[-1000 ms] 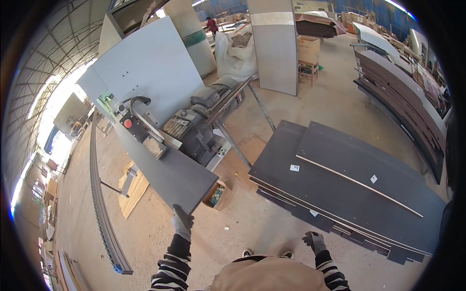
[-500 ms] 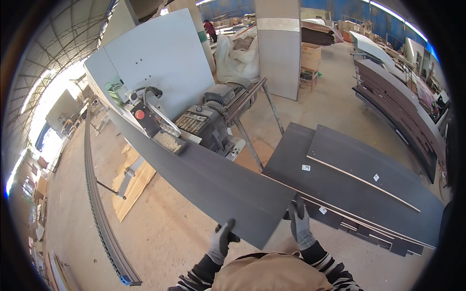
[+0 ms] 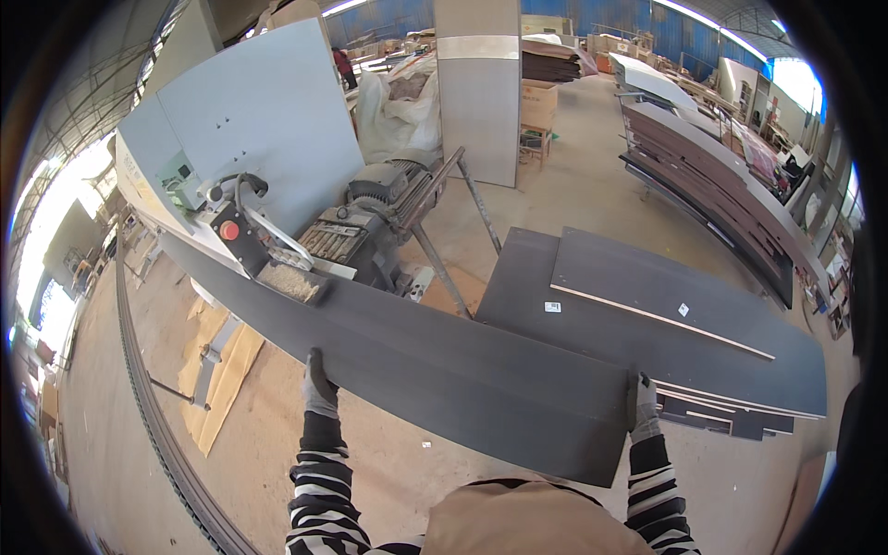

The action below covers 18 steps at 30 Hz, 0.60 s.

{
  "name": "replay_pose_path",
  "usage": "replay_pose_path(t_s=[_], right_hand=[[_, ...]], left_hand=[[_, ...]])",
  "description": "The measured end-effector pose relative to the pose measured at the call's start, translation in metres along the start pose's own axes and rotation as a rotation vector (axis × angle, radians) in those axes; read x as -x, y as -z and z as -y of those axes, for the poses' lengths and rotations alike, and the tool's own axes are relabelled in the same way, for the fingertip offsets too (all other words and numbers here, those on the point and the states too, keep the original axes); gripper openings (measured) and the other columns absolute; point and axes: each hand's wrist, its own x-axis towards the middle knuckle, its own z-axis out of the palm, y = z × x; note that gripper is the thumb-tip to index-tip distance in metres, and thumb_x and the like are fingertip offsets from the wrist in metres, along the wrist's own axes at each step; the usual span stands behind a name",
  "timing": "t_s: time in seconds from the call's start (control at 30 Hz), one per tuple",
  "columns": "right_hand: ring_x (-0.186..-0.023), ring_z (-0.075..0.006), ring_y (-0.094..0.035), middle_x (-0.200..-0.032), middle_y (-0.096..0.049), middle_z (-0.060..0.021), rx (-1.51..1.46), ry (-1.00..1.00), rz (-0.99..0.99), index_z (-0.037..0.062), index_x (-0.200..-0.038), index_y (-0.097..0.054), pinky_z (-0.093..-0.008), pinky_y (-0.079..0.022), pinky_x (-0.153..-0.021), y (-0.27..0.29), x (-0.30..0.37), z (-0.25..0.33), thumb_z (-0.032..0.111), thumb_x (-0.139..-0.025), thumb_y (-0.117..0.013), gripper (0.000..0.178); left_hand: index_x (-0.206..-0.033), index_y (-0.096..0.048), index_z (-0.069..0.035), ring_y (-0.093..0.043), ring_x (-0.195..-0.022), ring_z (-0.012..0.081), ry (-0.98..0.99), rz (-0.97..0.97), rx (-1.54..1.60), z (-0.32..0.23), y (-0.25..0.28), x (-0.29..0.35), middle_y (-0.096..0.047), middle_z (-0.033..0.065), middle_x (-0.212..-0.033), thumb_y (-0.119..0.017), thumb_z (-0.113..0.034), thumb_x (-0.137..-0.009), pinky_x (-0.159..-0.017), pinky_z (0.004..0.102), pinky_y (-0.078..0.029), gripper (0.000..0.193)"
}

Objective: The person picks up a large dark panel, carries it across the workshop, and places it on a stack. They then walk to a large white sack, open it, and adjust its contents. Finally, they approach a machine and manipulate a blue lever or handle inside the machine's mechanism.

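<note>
A long dark grey panel stretches from a machine at the upper left to just in front of me. My left hand, in a grey and black glove, grips its near long edge, thumb on top and the other fingers hidden underneath. At the panel's right end my gloved right hand holds the corner area, fingers partly out of sight. The panel's far part passes beside the machine, which has a red button and a small tray of sawdust.
Right of the panel lies a stack of dark boards with white labels. A motor sits on a metal frame behind. A long dark track runs along the floor at left. More stacked panels stand at far right.
The panel has come out further to the right from the machine. My left hand has slid left along its edge, and my right hand has moved right with its end. The view has turned slightly.
</note>
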Motion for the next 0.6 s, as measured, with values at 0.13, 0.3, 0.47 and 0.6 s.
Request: replay_pose_path(t_s=[0.13,0.3,0.47,0.6], right_hand=[[-0.052,-0.0064,-0.037,-0.056,-0.041,0.0057,0.017,-0.006,-0.019,0.0101,-0.064,-0.053,-0.0254,-0.030,-0.045,0.042,-0.001,0.020,0.050,-0.088,-0.053,0.046],[-0.053,-0.0080,-0.036,-0.056,-0.041,0.0049,0.262,0.013,-0.061,0.0083,-0.064,-0.055,-0.0279,-0.030,-0.048,0.094,-0.002,0.037,0.055,-0.086,-0.051,0.052],[-0.053,-0.0074,-0.034,-0.058,-0.037,0.0067,0.251,-0.051,-0.050,0.0108,-0.066,-0.054,-0.0267,-0.029,-0.048,0.153,-0.022,0.022,0.046,-0.090,-0.051,0.043],[-0.057,-0.0124,-0.045,-0.064,-0.051,-0.0001,0.295,-0.022,-0.049,0.0033,-0.077,-0.061,-0.0297,-0.039,-0.054,0.202,-0.044,0.000,0.040,-0.092,-0.049,0.042]], left_hand=[[-0.115,-0.051,-0.011,-0.052,-0.057,0.0107,0.055,-0.021,-0.200,0.004,-0.003,0.008,-0.055,0.0009,-0.081,-0.047,-0.053,-0.088,-0.043,0.0223,-0.039,0.050],[-0.106,-0.052,-0.014,-0.040,-0.044,0.0072,0.025,-0.028,-0.178,0.028,-0.030,0.050,-0.047,-0.0032,-0.066,-0.047,-0.057,-0.086,-0.037,0.0208,-0.026,0.048],[-0.106,-0.052,-0.015,-0.041,-0.044,0.0085,0.081,-0.048,-0.200,0.045,-0.056,0.095,-0.048,-0.0028,-0.069,-0.049,-0.059,-0.084,-0.038,0.0216,-0.026,0.050],[-0.115,-0.048,-0.012,-0.044,-0.068,0.0146,0.069,-0.068,-0.107,0.062,-0.084,0.130,-0.048,0.0015,-0.090,-0.050,-0.056,-0.085,-0.056,0.0274,-0.033,0.053]])
